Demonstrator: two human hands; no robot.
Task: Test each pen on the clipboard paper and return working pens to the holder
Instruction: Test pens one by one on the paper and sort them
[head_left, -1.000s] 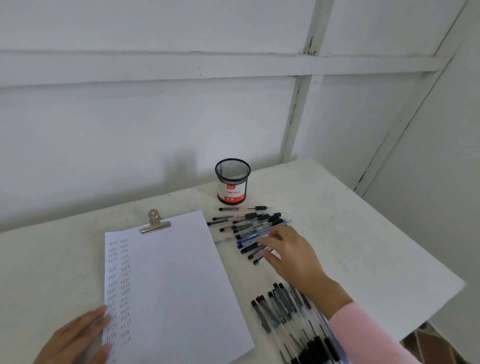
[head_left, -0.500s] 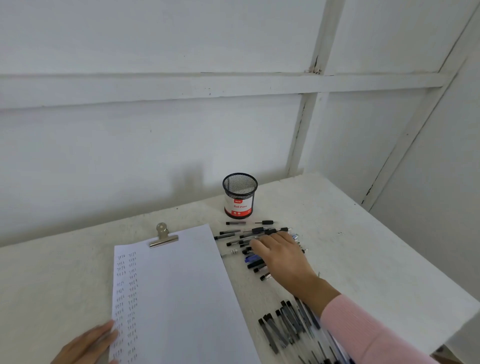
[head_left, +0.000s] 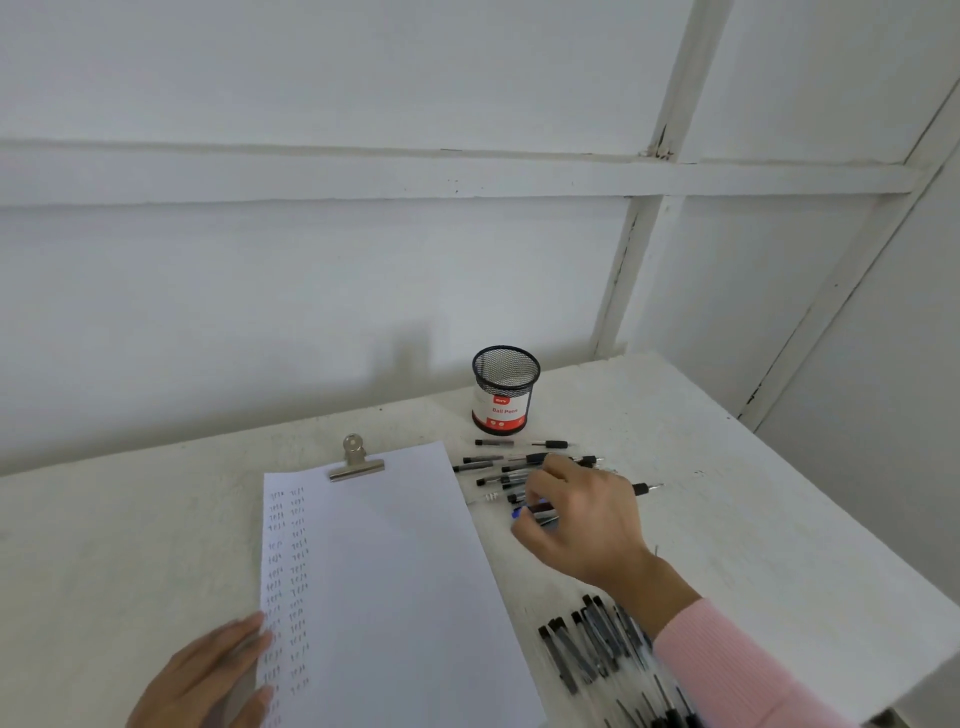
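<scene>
A sheet of paper (head_left: 389, 571) lies on the table under a metal clip (head_left: 356, 462), with two columns of scribbles down its left side. The black mesh pen holder (head_left: 504, 400), with a red and white "Ball Pens" label, stands behind it and looks empty. Several pens (head_left: 488, 470) lie loose between the holder and the paper. My right hand (head_left: 587, 519) is over this pile, with fingers and thumb curled around a blue-capped pen (head_left: 530, 512). My left hand (head_left: 208, 680) rests flat on the paper's lower left edge.
A second pile of several black-capped pens (head_left: 587, 644) lies near the front, beside my pink sleeve (head_left: 737, 670). The white table (head_left: 753, 545) ends at the right and meets white walls behind and to the right.
My right hand slid further into the upper pile and curled its fingers around the blue-capped pen. The view tilted upward a little. My left hand stayed on the paper.
</scene>
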